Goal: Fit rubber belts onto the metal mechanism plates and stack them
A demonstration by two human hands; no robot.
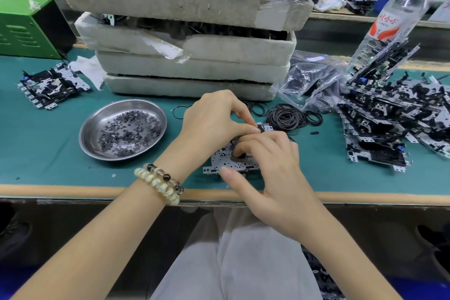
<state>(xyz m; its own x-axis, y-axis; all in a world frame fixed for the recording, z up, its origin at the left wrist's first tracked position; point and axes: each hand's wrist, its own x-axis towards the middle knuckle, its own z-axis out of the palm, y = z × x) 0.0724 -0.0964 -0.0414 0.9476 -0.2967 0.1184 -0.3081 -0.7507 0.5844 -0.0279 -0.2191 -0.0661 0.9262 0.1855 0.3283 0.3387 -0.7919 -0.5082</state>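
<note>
Centre of table (48, 134), near edge: one metal plate (220, 162) lies flat on the green mat, mostly covered by both hands. We note the left hand (214, 119), beaded bracelets (158, 184) on its wrist, reaching over from the left with fingers curled, tips pinched at the plate's far right corner, where a dark rubber belt (261, 127) shows. The right hand (270, 163) sits over the plate's middle, fingers curled down onto a dark part there and thumb against the plate's near edge, so it grips the plate. How far the belt is seated we cannot tell; the fingers hide it. Just beyond the hands, to the right, a loose pile of belts (287, 118) lies on the mat. Far right: a leaning heap of plates (389, 119), with plastic bags (311, 80) and a water bottle (394, 14) behind. Left of the hands: a steel dish (97, 114) of small washers. Far left: a short stack of plates (52, 87). Behind the hands: stacked foam trays (194, 61).
</note>
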